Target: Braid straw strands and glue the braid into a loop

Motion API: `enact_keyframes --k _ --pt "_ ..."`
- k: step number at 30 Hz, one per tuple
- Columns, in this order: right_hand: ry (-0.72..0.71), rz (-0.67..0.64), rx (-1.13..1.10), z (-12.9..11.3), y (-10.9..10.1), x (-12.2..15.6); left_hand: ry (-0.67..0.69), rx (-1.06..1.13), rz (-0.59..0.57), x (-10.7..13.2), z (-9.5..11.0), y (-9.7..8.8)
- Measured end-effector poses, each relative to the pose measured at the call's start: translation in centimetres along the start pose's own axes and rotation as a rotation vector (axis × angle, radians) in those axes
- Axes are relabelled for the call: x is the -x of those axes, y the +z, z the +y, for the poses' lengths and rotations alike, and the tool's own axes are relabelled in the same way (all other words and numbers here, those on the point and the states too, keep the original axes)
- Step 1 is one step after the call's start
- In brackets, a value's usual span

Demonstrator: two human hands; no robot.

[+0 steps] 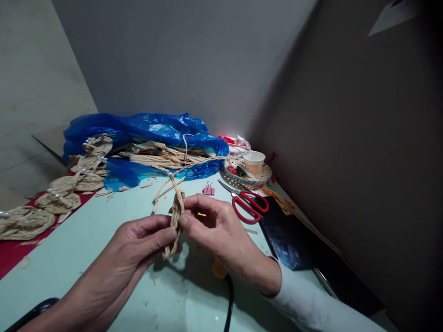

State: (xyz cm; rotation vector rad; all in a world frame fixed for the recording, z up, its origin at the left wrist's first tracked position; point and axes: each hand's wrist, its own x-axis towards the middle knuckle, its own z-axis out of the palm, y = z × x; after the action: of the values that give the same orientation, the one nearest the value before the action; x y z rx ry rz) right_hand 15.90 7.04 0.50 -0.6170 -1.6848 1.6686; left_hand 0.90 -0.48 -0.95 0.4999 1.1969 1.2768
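Between my two hands a small coil of braided straw cord (177, 213) stands on edge above the table. My left hand (145, 240) pinches its lower left side between thumb and fingers. On the upper right side, the thumb and fingertips of my right hand (207, 221) close on the same coil. A thin straw braid (204, 161) runs from near the coil's top back toward the basket. Behind my right hand lie red-handled scissors (249, 206), blades pointing to the back left. A pink binder clip (209, 189) rests just beyond my right hand.
A blue plastic bag (138, 124) with dry straw strips (159, 157) fills the back. Finished-looking braided pieces with beads (58, 200) line the left. A woven basket (265, 177) holds a paper cup (254, 161). A dark flat sheet (287, 240) lies right; a black cable (230, 299) crosses the front.
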Motion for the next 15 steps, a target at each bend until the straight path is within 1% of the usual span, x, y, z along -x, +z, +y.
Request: enact_keyframes --k 3,6,8,9,11,13,15 --pt "-0.083 0.023 0.004 0.4 0.3 0.1 0.005 0.006 -0.007 -0.1 0.0 0.1" --pt "-0.205 0.096 0.079 0.8 0.8 0.3 0.017 0.006 -0.023 -0.1 0.0 0.1" --pt "-0.218 0.149 0.127 0.9 1.1 0.5 0.038 -0.014 -0.026 -0.1 0.0 0.0" --pt "-0.187 0.161 0.120 0.9 1.1 0.5 0.057 -0.035 -0.022 -0.1 0.0 0.0" --pt "-0.075 0.129 0.024 0.7 1.1 0.6 0.096 -0.084 -0.019 -0.2 0.2 0.0" --pt "0.034 0.049 -0.150 0.5 0.8 0.5 0.118 -0.118 -0.026 -0.1 0.3 0.0" --pt "0.091 -0.047 -0.306 0.4 0.4 0.3 0.082 -0.089 -0.068 0.0 0.5 -0.1"
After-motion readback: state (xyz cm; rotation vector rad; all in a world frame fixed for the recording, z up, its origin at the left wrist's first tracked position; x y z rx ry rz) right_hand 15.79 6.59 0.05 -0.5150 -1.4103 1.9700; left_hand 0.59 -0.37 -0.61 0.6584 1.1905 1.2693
